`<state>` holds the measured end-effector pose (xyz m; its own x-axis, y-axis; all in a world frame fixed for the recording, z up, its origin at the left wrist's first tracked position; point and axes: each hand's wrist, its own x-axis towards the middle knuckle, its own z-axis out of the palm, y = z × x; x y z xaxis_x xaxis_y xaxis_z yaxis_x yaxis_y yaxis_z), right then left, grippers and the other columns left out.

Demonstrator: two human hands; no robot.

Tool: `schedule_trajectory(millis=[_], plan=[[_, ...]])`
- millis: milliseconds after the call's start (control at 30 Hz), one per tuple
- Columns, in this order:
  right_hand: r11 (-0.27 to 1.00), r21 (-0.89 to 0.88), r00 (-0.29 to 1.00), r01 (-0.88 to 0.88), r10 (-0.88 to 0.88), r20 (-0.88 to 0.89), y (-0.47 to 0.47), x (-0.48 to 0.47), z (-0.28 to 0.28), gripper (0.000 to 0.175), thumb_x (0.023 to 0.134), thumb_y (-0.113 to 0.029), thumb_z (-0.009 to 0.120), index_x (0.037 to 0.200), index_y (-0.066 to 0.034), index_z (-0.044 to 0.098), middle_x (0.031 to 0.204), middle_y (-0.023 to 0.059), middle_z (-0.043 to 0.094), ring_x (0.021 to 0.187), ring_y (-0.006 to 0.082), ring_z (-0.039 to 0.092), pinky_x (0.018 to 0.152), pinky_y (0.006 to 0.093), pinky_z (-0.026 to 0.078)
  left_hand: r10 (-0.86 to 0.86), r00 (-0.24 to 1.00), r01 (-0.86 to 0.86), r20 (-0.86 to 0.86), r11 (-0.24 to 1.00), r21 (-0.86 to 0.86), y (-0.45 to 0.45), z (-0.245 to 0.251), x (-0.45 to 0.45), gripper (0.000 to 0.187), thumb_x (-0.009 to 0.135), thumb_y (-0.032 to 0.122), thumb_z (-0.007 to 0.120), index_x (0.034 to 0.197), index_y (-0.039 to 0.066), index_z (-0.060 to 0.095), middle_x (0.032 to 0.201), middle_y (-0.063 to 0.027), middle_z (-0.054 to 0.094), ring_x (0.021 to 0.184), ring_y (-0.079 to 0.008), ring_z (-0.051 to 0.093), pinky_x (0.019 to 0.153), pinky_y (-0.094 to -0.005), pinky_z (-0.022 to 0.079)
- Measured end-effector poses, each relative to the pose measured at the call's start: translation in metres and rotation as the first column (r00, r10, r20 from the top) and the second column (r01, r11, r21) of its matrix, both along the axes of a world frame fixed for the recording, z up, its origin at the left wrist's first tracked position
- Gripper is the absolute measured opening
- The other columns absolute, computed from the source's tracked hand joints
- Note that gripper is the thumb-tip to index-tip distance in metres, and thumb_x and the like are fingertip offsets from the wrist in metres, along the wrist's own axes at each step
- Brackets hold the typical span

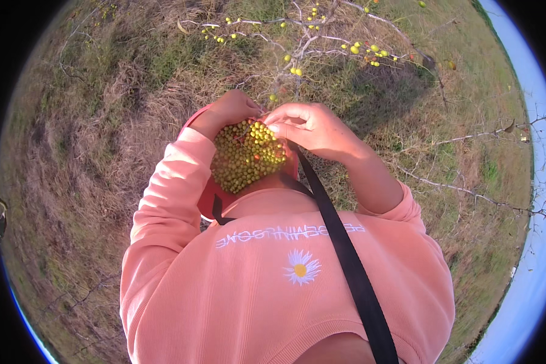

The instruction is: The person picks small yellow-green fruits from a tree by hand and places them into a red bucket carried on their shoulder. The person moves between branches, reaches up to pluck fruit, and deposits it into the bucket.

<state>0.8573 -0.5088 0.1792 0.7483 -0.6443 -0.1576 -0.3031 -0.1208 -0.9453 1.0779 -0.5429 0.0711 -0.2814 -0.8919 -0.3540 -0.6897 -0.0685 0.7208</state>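
Observation:
A red basin (209, 204) hangs before my chest, filled with small yellow-green round fruits (250, 157), a few of them reddish. Over its far left rim, my left hand (234, 107) is curled, its fingertips closed at a thin pale twig (265, 112). Opposite it, my right hand (311, 127) hovers at the far right of the basin, thumb and fingertips close together beside the fruit. Whether a fruit sits between those fingertips is hidden. Both hands are bare and nearly meet at the twig.
A black strap (341, 245) crosses my pink sweatshirt (255, 282). Ahead spread bare pale branches (305, 45) bearing yellow-green fruits (355, 49). Thorny-looking branches (464, 186) reach in from the right. Dry grass (118, 109) covers the ground.

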Motion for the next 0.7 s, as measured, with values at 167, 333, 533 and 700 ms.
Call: schedule_trajectory(millis=[167, 333, 533, 700], plan=[[0.562, -0.827, 0.948, -0.028, -0.247, -0.200, -0.070, -0.007, 0.013, 0.020, 0.085, -0.017, 0.060, 0.102, -0.0089, 0.066, 0.094, 0.0106, 0.064, 0.082, 0.0250, 0.062, 0.073, 0.0367, 0.050, 0.007, 1.000, -0.007, 0.005, 1.000, 0.023, 0.003, -0.006, -0.003, 0.024, 0.072, 0.025, 0.067, 0.090, 0.010, 0.072, 0.082, -0.0108, 0.070, 0.074, -0.0213, 0.066, 0.072, -0.0305, 0.050], [0.623, -0.622, 0.560, -0.475, -0.331, -0.760, -0.105, 0.026, -0.015, 0.026, 0.084, -0.027, 0.063, 0.099, -0.0068, 0.065, 0.099, 0.0131, 0.063, 0.094, 0.0279, 0.062, 0.079, 0.0389, 0.050, 0.013, 0.997, -0.013, -0.077, 1.000, -0.002, 0.009, -0.015, -0.011, 0.025, 0.071, 0.024, 0.067, 0.090, 0.008, 0.072, 0.084, -0.0122, 0.069, 0.075, -0.0232, 0.066, 0.073, -0.0322, 0.050], [0.611, -0.405, 0.334, -0.680, -0.234, -0.913, -0.122, 0.040, -0.040, 0.023, 0.085, -0.025, 0.060, 0.096, -0.0051, 0.064, 0.094, 0.0129, 0.067, 0.091, 0.0295, 0.064, 0.076, 0.0409, 0.052, -0.017, 0.999, 0.015, -0.042, 0.999, -0.050, 0.012, -0.017, -0.013, 0.026, 0.071, 0.024, 0.067, 0.090, 0.006, 0.070, 0.082, -0.0148, 0.068, 0.074, -0.0252, 0.065, 0.073, -0.0332, 0.050], [0.603, -0.505, 0.468, -0.617, -0.234, -0.852, -0.127, 0.034, -0.057, 0.022, 0.086, -0.022, 0.056, 0.095, -0.0037, 0.062, 0.094, 0.0157, 0.066, 0.090, 0.0322, 0.063, 0.075, 0.0421, 0.051, -0.018, 0.999, 0.013, -0.051, 0.995, -0.096, 0.012, -0.023, -0.009, 0.025, 0.072, 0.025, 0.065, 0.089, 0.006, 0.070, 0.078, -0.0148, 0.067, 0.072, -0.0259, 0.065, 0.071, -0.0343, 0.049]])
